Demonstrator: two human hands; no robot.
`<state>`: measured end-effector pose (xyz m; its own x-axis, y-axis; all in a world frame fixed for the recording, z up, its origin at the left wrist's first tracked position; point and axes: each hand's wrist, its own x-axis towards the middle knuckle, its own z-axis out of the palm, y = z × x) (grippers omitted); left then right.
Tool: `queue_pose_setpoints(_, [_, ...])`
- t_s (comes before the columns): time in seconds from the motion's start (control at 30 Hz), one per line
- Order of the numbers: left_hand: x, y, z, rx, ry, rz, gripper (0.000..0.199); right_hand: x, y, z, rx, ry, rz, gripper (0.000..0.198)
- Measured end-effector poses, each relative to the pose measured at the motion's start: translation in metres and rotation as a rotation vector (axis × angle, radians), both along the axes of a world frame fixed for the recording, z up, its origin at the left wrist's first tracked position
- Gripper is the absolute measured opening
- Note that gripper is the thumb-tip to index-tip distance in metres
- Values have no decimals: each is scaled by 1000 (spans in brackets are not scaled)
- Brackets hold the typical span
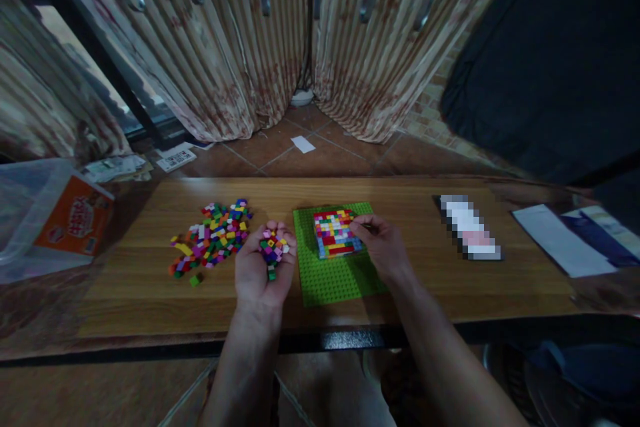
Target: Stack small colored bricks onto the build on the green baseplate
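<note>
Palm up, my left hand (257, 273) cups a handful of small coloured toy bricks (273, 247); its fingers curl around them. My right hand (383, 243) is closed in a pinch at the right edge of a multicoloured brick build (333, 233). What the pinch holds, if anything, is hidden by the fingers. The build rises from a green studded baseplate (325, 287), towards its far side. Left of my left hand lies a loose pile of mixed bricks (215, 237), with one green brick (195, 280) apart at its near side.
A blurred-out phone-like object (470, 227) lies on the right of the wooden table (430, 293). Papers (565, 240) are beyond the table's right end. On the left stands a clear plastic box (35, 213) with an orange label. Curtains (225, 47) hang behind.
</note>
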<state>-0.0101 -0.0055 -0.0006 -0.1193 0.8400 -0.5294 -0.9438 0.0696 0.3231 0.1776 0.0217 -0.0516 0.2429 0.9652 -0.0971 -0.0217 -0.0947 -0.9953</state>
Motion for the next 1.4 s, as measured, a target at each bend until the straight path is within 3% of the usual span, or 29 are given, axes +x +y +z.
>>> queue_pose_setpoints(0.13, [0,0,0,-12,-29,15,25,3,1,-1,-7,22,-28,31])
queue_pose_setpoints(0.27, [1,0,0,-3,-62,24,27,0,-4,7,168,-34,-205,29])
queue_pose_setpoints(0.33, [2,0,-1,-9,-81,19,28,-8,-13,16,265,-91,-200,23])
queue_pose_setpoints(0.47, [4,0,-4,-27,-98,22,27,-32,-38,35,407,-217,214,5])
queue_pose_setpoints(0.53, [5,0,-5,-26,-97,4,26,-45,-48,39,461,-248,425,7])
queue_pose_setpoints(0.67, [7,-1,-9,1,-133,-85,29,-64,-56,39,442,-255,600,13])
queue_pose_setpoints(0.93, [10,-1,-11,-14,-47,-69,26,-72,-56,31,343,-273,590,7])
queue_pose_setpoints(1.27, [20,-3,-7,-57,-66,-32,26,-73,-57,30,583,-466,531,12])
queue_pose_setpoints(1.4, [18,-3,-7,-58,-88,-48,27,-78,-61,29,612,-502,530,14])
